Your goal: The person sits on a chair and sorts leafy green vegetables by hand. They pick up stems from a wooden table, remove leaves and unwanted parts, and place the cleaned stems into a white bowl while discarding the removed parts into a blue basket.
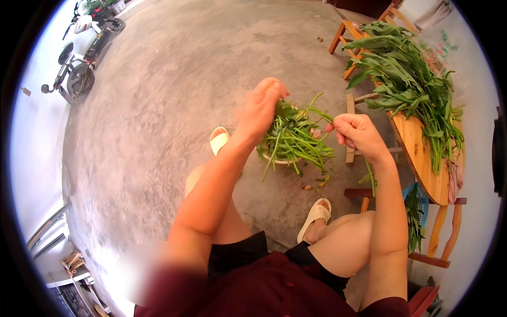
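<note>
Before me, low over the concrete floor, is a heap of green stems and leaves (297, 136), which look like water spinach. It fills a pale-rimmed container (283, 161), mostly hidden beneath it. My left hand (263, 105) is at the heap's upper left edge, slightly blurred; its fingertips are turned away, so whether they grip anything is hidden. Between the thumb and fingers of my right hand (354, 130) is a green stem (323, 114), pointing left over the heap. Another stem with a leaf (371, 178) hangs below my right wrist; its upper end is hidden.
At right, a large pile of long-leaved greens (404, 71) lies on a wooden table (416, 148) with a pink cloth (455, 182). A blue basket (422, 206) with leaves rests by a wooden chair (435, 233). Scraps (317, 185) lie on the floor. A scooter (81, 77) stands upper left.
</note>
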The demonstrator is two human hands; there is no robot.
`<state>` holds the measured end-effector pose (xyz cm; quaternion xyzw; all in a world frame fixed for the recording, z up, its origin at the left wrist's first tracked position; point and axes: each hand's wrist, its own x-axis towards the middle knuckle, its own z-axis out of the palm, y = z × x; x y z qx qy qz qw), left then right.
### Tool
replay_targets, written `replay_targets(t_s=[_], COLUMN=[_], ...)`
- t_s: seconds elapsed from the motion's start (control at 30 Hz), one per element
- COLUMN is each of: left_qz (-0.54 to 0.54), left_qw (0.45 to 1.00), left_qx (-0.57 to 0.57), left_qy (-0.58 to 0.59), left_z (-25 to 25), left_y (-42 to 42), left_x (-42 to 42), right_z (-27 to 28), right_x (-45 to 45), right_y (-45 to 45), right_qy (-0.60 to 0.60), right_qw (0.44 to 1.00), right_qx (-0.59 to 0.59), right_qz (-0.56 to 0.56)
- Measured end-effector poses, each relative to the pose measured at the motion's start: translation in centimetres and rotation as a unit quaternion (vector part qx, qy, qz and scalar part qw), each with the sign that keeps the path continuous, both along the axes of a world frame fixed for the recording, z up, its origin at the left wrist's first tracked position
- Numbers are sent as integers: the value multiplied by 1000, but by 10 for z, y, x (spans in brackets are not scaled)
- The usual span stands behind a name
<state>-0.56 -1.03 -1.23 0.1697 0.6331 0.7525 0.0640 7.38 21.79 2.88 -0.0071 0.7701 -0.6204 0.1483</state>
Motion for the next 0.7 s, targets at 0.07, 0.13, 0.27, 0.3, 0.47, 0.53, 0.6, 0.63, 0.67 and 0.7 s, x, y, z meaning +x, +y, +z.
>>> replay_targets(t_s=[0.07,0.13,0.27,0.3,0.47,0.53,0.6,0.63,0.67,0.7], left_qz=[-41,-85,-117,-124,66,59,25,4,-20,-44], left_qw=[998,994,975,969,989,976,969,964,960,958], left_qx=[-21,-33,-134,-158,44,128,141,147,154,147], left_qy=[49,64,131,141,-127,-163,-201,-221,-232,-241], left_z=[-3,-8,2,3,-5,8,12,13,8,8], left_y=[5,14,17,16,5,-19,-27,-27,-23,-20], left_x=[4,9,20,22,6,-14,-17,-18,-19,-17], right_z=[2,5,4,2,4,2,-15,-25,-37,-47], right_x=[1,2,0,-1,-6,-15,-29,-34,-39,-43], right_y=[-5,-8,-7,-6,-12,-9,-4,-6,-11,-16], right_qy=[-26,-36,-25,-21,15,72,154,193,230,263], right_qw=[1000,999,998,998,998,993,978,962,936,899], right_qx=[-15,-33,-52,-52,-34,-3,58,152,245,336], right_qz=[9,6,-14,-18,-52,-95,-125,-117,-107,-94])
